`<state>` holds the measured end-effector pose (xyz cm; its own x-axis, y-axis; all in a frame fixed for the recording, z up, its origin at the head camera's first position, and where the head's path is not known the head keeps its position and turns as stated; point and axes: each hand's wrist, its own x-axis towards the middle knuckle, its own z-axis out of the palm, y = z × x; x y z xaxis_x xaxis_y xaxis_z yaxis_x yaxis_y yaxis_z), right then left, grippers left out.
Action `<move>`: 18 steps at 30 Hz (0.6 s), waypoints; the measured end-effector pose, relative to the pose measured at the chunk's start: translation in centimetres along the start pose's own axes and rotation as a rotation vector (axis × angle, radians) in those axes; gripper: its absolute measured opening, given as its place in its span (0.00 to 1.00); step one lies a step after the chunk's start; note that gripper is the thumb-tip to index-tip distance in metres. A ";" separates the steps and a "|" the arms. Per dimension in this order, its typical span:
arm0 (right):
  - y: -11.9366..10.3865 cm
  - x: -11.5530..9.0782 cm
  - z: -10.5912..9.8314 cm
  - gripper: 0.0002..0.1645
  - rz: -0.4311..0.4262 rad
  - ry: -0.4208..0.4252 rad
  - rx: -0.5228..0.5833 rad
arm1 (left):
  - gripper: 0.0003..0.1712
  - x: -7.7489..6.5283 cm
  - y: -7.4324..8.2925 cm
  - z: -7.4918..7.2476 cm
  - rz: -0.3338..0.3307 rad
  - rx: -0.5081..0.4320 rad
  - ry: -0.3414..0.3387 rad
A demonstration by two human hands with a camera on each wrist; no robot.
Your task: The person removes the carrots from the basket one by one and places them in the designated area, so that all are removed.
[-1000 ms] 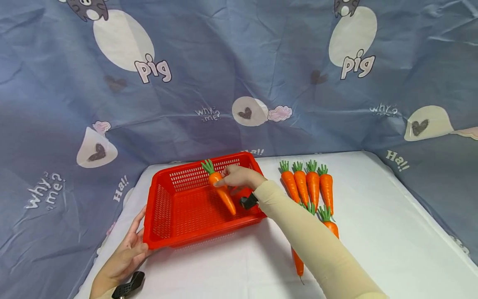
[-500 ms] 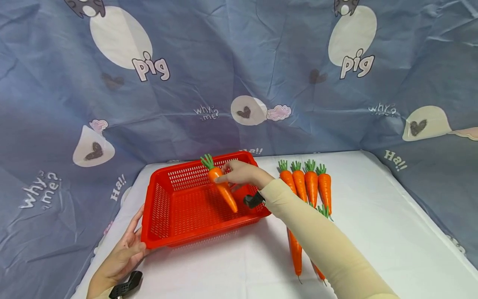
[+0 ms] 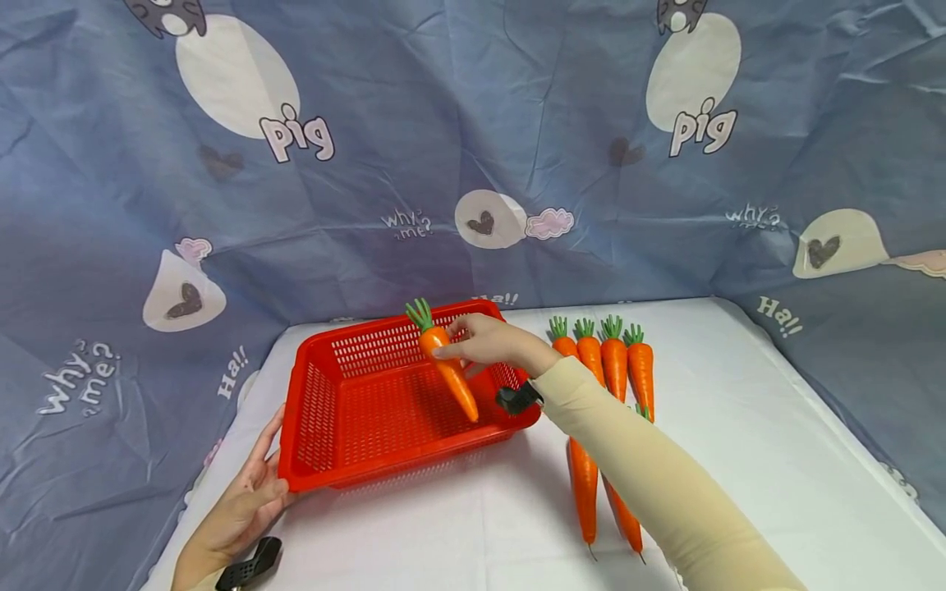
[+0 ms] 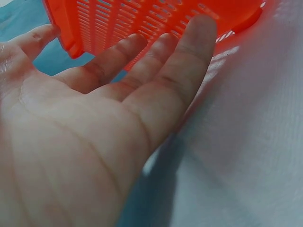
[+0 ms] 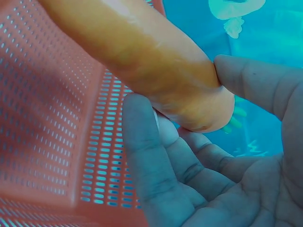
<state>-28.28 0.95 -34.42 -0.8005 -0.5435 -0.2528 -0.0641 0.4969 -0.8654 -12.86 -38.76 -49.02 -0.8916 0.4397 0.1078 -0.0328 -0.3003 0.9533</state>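
My right hand (image 3: 488,343) pinches an orange carrot (image 3: 456,379) near its thick end, over the red plastic basket (image 3: 369,469). The carrot slants, with its green leaf stubs up at the back left and its tip down toward the front. In the right wrist view, thumb and fingers press the carrot (image 5: 156,61) from opposite sides. My left hand (image 3: 240,509) is at the basket's front left corner. Its fingers lie nearly straight along the perforated outer wall (image 4: 118,23) in the left wrist view, with the thumb right at the rim.
Several carrots (image 3: 615,361) lie in a row on the white tabletop (image 3: 754,427), right of the basket. Nearer the front are two more carrots (image 3: 585,492), partly hidden by the right sleeve (image 3: 650,468). A blue printed cloth (image 3: 591,172) hangs behind and at the sides.
My right hand and the pinched carrot have shifted slightly up and to the right over the basket. The left hand stays at the basket's corner.
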 end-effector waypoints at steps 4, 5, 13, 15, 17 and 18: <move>0.1 -0.5 -0.3 0.33 -0.019 0.002 -0.005 | 0.56 -0.1 0.0 -0.1 0.002 -0.006 0.001; 0.1 -0.7 -0.4 0.34 -0.025 0.001 -0.008 | 0.57 -0.1 -0.1 -0.1 0.003 -0.006 0.003; 0.1 -2.0 -1.0 0.35 -0.042 -0.002 -0.023 | 0.56 -0.1 -0.1 -0.1 0.006 -0.010 0.000; 0.1 -2.3 -1.1 0.35 -0.043 0.004 -0.031 | 0.56 0.0 -0.1 -0.1 0.006 -0.016 -0.003; 0.1 -2.6 -1.2 0.33 -0.043 0.008 -0.038 | 0.55 0.0 -0.1 -0.1 0.004 -0.016 -0.005; 0.1 -2.8 -1.3 0.33 -0.042 0.009 -0.043 | 0.55 0.0 -0.1 -0.1 0.002 -0.014 -0.003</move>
<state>-26.83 3.40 -33.26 -0.8020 -0.5582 -0.2125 -0.1228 0.5023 -0.8560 -12.91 -38.81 -49.12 -0.8905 0.4413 0.1110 -0.0372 -0.3136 0.9488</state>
